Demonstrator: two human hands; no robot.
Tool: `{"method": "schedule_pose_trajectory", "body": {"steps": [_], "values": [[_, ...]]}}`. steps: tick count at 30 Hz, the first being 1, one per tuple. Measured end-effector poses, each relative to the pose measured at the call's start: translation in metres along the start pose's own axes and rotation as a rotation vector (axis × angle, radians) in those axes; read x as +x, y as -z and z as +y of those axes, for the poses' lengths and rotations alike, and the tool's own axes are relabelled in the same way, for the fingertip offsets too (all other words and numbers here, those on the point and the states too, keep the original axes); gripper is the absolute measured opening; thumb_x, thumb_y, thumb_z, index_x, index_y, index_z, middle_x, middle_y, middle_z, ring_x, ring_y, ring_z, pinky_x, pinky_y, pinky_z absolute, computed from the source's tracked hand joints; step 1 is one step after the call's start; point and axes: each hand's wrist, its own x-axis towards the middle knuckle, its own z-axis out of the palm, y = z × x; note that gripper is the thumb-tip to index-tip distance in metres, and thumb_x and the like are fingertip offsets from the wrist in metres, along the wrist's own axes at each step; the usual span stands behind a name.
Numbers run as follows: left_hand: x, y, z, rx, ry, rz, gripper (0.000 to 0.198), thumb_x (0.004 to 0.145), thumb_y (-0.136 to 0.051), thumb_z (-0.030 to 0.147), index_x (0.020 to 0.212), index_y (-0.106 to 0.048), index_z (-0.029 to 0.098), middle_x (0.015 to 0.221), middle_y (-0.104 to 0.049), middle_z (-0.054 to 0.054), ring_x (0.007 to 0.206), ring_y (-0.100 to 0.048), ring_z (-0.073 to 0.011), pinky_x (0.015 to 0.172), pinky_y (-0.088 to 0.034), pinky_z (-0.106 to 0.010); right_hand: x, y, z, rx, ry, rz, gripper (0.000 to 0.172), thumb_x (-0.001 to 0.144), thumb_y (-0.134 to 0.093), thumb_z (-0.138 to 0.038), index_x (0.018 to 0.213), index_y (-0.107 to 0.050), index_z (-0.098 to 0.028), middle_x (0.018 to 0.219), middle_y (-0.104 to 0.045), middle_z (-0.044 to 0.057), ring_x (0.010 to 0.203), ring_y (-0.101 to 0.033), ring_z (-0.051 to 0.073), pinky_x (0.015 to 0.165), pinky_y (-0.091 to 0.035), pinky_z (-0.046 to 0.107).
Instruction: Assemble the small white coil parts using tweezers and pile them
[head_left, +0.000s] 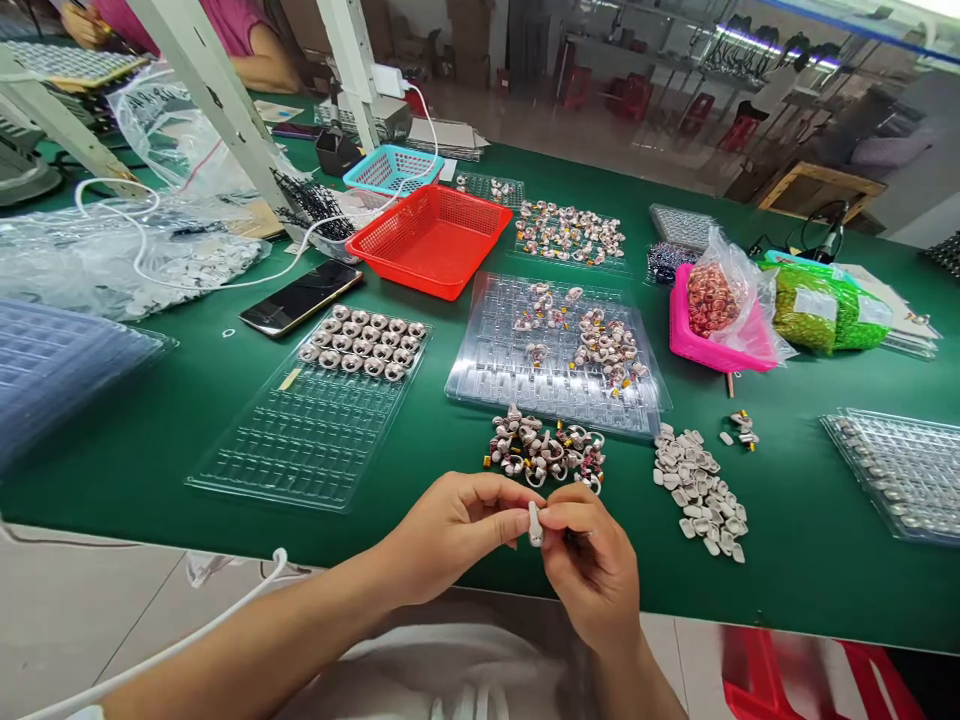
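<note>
Between my two hands, over the front edge of the green table, is a small beige plastic part (535, 524), held upright. My left hand (469, 520) pinches it from the left with thumb and forefinger. From the right, the fingers of my right hand (596, 560) close on the same part. Just beyond my fingertips lies a pile of beige ring-shaped parts (544, 448) with orange and dark bits. A heap of flat beige caps (701, 490) is spread to the right. Rows of finished-looking beige pieces (362, 342) fill the far end of a clear tray (292, 440) on the left.
Stacked clear trays (480, 350) carry more ring-shaped parts. Behind are a red basket (435, 240), a blue basket (394, 170) and a black phone (300, 297). A pink basket (724, 350) and green bags (832, 310) stand right. A co-worker's arm (262, 60) shows at far left.
</note>
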Motion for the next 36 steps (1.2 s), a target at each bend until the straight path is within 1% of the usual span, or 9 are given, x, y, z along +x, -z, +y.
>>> {"method": "schedule_pose_trajectory", "body": {"steps": [3, 7, 11, 17, 23, 27, 30, 33, 36], "values": [[-0.001, -0.001, -0.002, -0.068, 0.039, -0.016, 0.018, 0.078, -0.075, 0.022, 0.093, -0.082, 0.016, 0.086, -0.079, -0.005, 0.078, -0.068, -0.0177, 0.076, -0.054, -0.027, -0.006, -0.003, 0.006, -0.026, 0.0, 0.07, 0.033, 0.091, -0.055, -0.003, 0.107, -0.064, -0.03, 0.09, -0.058, 0.001, 0.077, -0.056, 0.015, 0.06, -0.043, 0.025], [-0.001, -0.006, -0.007, -0.11, 0.031, 0.016, 0.02, 0.072, -0.077, 0.017, 0.092, -0.081, 0.015, 0.087, -0.079, -0.005, 0.081, -0.069, -0.0184, 0.079, -0.054, -0.028, -0.015, -0.006, 0.016, -0.046, 0.052, 0.153, 0.03, 0.091, -0.056, -0.003, 0.108, -0.063, -0.027, 0.092, -0.06, 0.002, 0.08, -0.057, 0.016, 0.061, -0.045, 0.025], [-0.003, -0.008, -0.009, -0.071, 0.002, 0.045, 0.021, 0.076, -0.075, 0.02, 0.094, -0.081, 0.013, 0.087, -0.078, -0.006, 0.079, -0.068, -0.0181, 0.076, -0.054, -0.028, -0.016, -0.006, 0.019, -0.087, 0.124, 0.183, 0.032, 0.089, -0.058, -0.001, 0.109, -0.064, -0.025, 0.093, -0.062, 0.003, 0.083, -0.06, 0.017, 0.062, -0.047, 0.025], [-0.005, -0.009, -0.004, 0.05, -0.035, 0.046, 0.022, 0.08, -0.07, 0.024, 0.094, -0.081, 0.011, 0.086, -0.077, -0.009, 0.077, -0.069, -0.0198, 0.073, -0.055, -0.03, -0.014, -0.003, 0.013, -0.173, 0.207, 0.172, 0.035, 0.085, -0.063, 0.0, 0.108, -0.065, -0.026, 0.095, -0.063, 0.004, 0.083, -0.062, 0.018, 0.063, -0.049, 0.027], [-0.005, -0.012, -0.004, 0.045, -0.008, 0.083, 0.022, 0.077, -0.071, 0.024, 0.091, -0.082, 0.011, 0.082, -0.078, -0.009, 0.074, -0.068, -0.0195, 0.071, -0.055, -0.029, -0.011, -0.001, 0.007, -0.232, 0.213, 0.144, 0.032, 0.083, -0.063, 0.001, 0.101, -0.064, -0.024, 0.091, -0.062, 0.003, 0.076, -0.062, 0.016, 0.056, -0.048, 0.025], [-0.006, -0.012, -0.004, 0.032, -0.011, 0.111, 0.022, 0.076, -0.072, 0.025, 0.09, -0.083, 0.011, 0.083, -0.078, -0.009, 0.073, -0.069, -0.0186, 0.07, -0.056, -0.028, -0.011, -0.001, 0.002, -0.387, 0.266, 0.147, 0.028, 0.083, -0.064, 0.0, 0.1, -0.064, -0.022, 0.092, -0.062, 0.004, 0.07, -0.061, 0.014, 0.05, -0.045, 0.023], [-0.006, -0.011, -0.003, -0.004, -0.021, 0.1, 0.022, 0.077, -0.073, 0.025, 0.091, -0.083, 0.012, 0.085, -0.078, -0.008, 0.074, -0.069, -0.0174, 0.071, -0.057, -0.026, -0.012, -0.002, 0.001, -0.472, 0.323, 0.168, 0.029, 0.084, -0.065, -0.001, 0.104, -0.064, -0.022, 0.092, -0.063, 0.004, 0.071, -0.062, 0.014, 0.049, -0.045, 0.023], [-0.007, -0.01, -0.004, -0.012, -0.022, 0.091, 0.022, 0.078, -0.074, 0.025, 0.093, -0.083, 0.013, 0.086, -0.078, -0.007, 0.073, -0.069, -0.0166, 0.071, -0.058, -0.026, -0.011, -0.002, 0.001, -0.466, 0.339, 0.182, 0.031, 0.084, -0.065, 0.0, 0.107, -0.064, -0.022, 0.092, -0.063, 0.004, 0.069, -0.062, 0.012, 0.05, -0.047, 0.022], [-0.008, -0.009, -0.006, 0.026, -0.045, 0.09, 0.023, 0.08, -0.072, 0.025, 0.096, -0.083, 0.013, 0.088, -0.078, -0.008, 0.074, -0.07, -0.0167, 0.071, -0.058, -0.025, -0.009, 0.0, 0.003, -0.45, 0.354, 0.153, 0.032, 0.085, -0.064, 0.001, 0.107, -0.065, -0.022, 0.092, -0.063, 0.004, 0.069, -0.062, 0.012, 0.051, -0.048, 0.022]]}}
